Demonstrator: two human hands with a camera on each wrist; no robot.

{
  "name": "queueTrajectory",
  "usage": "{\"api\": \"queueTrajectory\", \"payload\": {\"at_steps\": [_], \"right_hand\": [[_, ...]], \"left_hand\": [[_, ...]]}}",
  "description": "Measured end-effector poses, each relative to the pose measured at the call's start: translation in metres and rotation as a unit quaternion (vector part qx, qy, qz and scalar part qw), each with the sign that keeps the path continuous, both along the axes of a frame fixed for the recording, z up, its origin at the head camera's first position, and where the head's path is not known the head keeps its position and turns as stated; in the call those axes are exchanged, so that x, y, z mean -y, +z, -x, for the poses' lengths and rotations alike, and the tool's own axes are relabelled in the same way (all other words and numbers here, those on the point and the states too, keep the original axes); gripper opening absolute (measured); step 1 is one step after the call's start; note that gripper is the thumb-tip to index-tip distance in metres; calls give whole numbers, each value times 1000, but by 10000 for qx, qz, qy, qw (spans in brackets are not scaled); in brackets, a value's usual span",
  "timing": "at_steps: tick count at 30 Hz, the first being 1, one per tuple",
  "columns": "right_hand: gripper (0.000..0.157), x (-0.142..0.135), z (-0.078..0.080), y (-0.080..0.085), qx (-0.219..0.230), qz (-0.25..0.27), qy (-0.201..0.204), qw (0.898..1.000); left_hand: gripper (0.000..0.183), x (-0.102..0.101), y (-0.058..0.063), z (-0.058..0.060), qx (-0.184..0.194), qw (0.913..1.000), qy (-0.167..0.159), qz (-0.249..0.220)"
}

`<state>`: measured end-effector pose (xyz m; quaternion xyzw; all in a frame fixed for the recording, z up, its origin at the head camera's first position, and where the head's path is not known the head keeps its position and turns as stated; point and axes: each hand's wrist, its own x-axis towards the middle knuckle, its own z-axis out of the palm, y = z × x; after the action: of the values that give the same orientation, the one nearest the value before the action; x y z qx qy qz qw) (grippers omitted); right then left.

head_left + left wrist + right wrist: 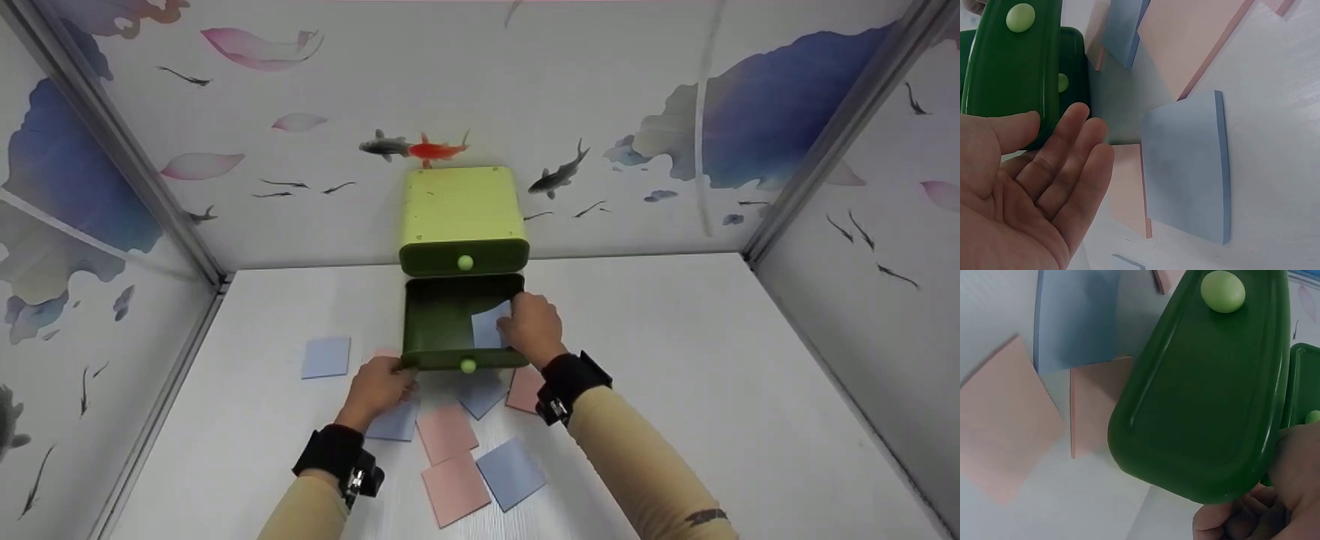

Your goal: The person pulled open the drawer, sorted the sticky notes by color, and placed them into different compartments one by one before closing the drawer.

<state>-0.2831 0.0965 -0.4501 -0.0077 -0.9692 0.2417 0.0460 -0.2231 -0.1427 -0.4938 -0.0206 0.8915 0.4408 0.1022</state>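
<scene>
Pale-blue square tile at the right side of the open green drawer

We have a flat pale-blue square tile (489, 328), foam or card by the look of it, tilted inside the dark-green glossy drawer (431, 361), near its right wall. Should be light; we'd guess fairly stiff, dull-faced so not very slippery, corners easy to dent. Best hold: thumb and forefinger on opposite faces near one edge.

Right hand (534, 328): thumb and forefinger look to be pinching the tile's right edge; the contact itself is partly hidden. Its other fingers curl outside the drawer wall in the right wrist view.

Left hand (379, 388): thumb on the drawer front, forefinger tucked behind, so we read a pinch on the left front corner. Remaining three fingers extend loosely, close together. Drawer probably light, rigid, smooth plastic; we'd take it by the corner or the round pale-green knob (469, 366).

Above the drawer, the lime-green rounded cabinet (461, 206) with its upper drawer (429, 258) shut. In front, flat pink square tiles (455, 491) and more loose blue tiles (511, 474) lie on the white table (660, 435), some touching; one blue tile sits apart at left. Walls printed with fish and petals.
</scene>
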Motion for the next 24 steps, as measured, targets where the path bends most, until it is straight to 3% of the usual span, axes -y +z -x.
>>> {"api": "queueTrajectory", "payload": {"at_steps": [4,16,24], "right_hand": [[10,6,1,-3,-26,-634,-32,9980],[8,25,-2,4,69,-1720,150,9850],[11,32,0,7,498,-2222,180,9736]], "left_hand": [[28,0,0,0,92,9999,47,-99],[29,-1,-2,-1,102,9996,125,-248],[29,0,-3,-1,62,9997,106,-220]]}}
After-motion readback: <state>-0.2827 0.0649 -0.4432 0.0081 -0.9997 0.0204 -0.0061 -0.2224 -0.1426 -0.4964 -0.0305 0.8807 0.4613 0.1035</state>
